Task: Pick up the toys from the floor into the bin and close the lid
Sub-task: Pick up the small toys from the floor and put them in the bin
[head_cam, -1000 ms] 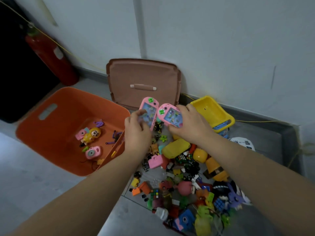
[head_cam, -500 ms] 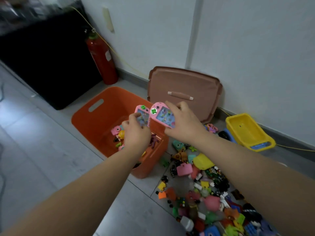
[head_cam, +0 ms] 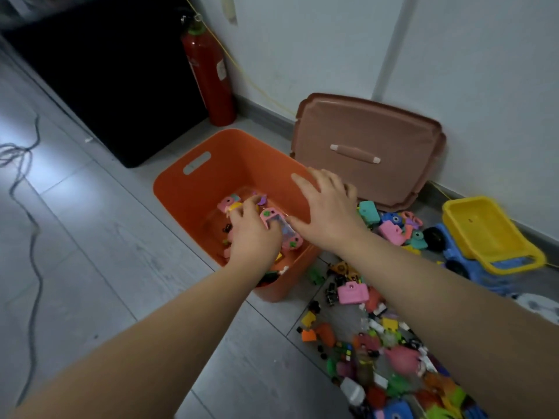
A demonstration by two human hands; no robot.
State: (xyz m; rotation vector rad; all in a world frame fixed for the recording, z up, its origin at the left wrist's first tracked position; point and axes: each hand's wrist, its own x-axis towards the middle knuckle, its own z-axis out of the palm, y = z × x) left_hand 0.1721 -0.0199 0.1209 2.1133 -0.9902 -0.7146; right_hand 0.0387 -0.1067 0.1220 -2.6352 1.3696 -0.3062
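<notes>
The orange bin (head_cam: 208,179) stands open on the floor with several small toys on its bottom. Its brown lid (head_cam: 369,140) leans against the wall behind it. Two pink toy phones (head_cam: 273,220) are blurred inside the bin between my hands, and neither hand grips them. My left hand (head_cam: 252,237) hangs over the bin's inside with relaxed fingers. Over the bin's right rim, my right hand (head_cam: 328,210) has its fingers spread. A pile of small toys (head_cam: 378,343) covers the floor right of the bin, a pink toy camera (head_cam: 352,293) among them.
A blue toy truck with a yellow bed (head_cam: 490,237) sits by the wall at the right. A red fire extinguisher (head_cam: 208,71) and a black cabinet (head_cam: 106,71) stand behind the bin. A cable (head_cam: 27,182) trails over the floor at the left.
Both hands carried the pink toy phones from above the toy pile to over the bin and let them go. The phones now drop inside the bin and both hands are spread.
</notes>
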